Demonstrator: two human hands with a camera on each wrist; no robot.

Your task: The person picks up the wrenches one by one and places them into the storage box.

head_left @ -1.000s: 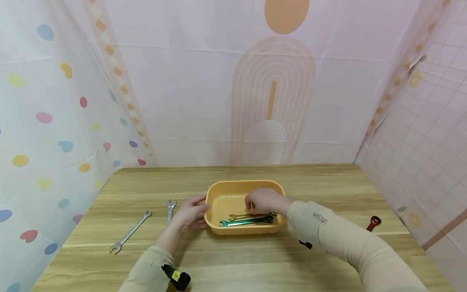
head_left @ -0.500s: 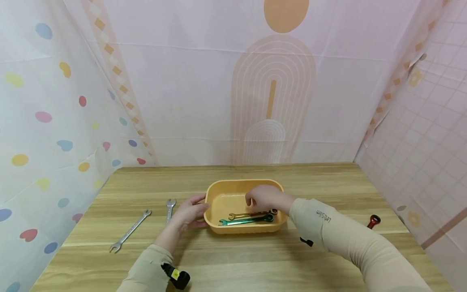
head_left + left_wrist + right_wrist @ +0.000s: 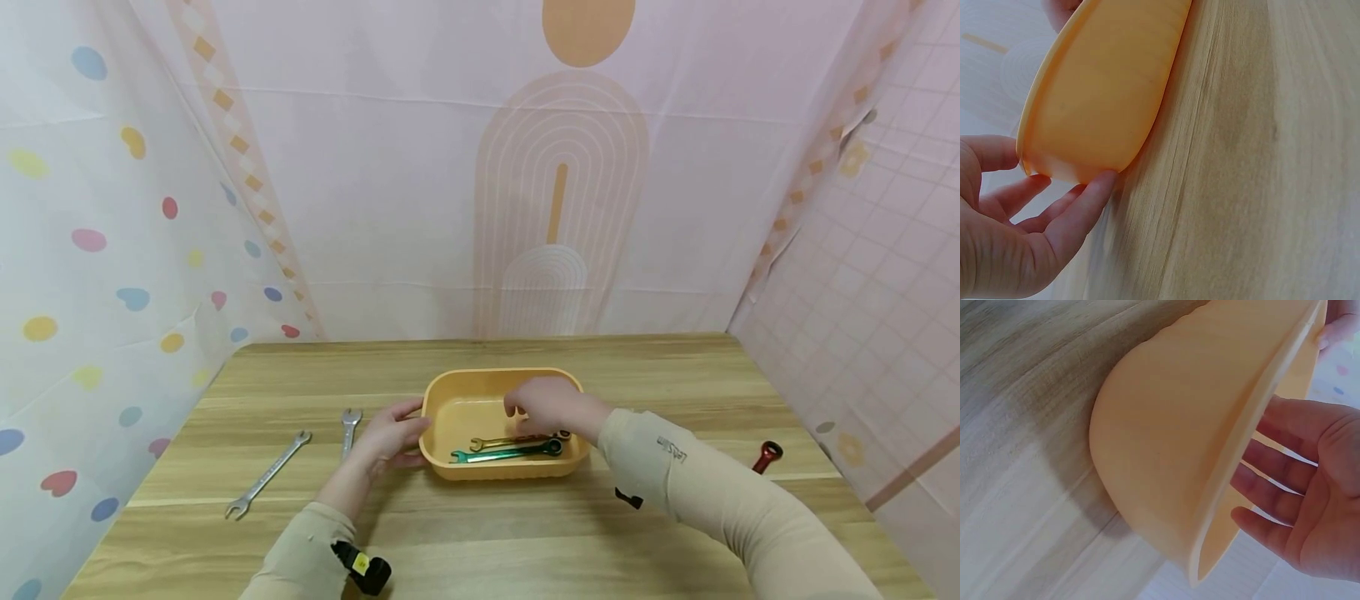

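Your right hand [image 3: 546,406] hovers empty, fingers relaxed, over the orange tray [image 3: 442,392]; wrenches [image 3: 510,448] lie beneath it. Left hand [image 3: 386,437] braces the tray's end, fingers straight. Withdraw carelessly and a finger may catch the rim, tipping it.

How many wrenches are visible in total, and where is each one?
5, possibly more hidden. Two silver wrenches lie on the table: long one, short one beside the left hand. In the tray: green, gold, and a dark one partly under the right hand.
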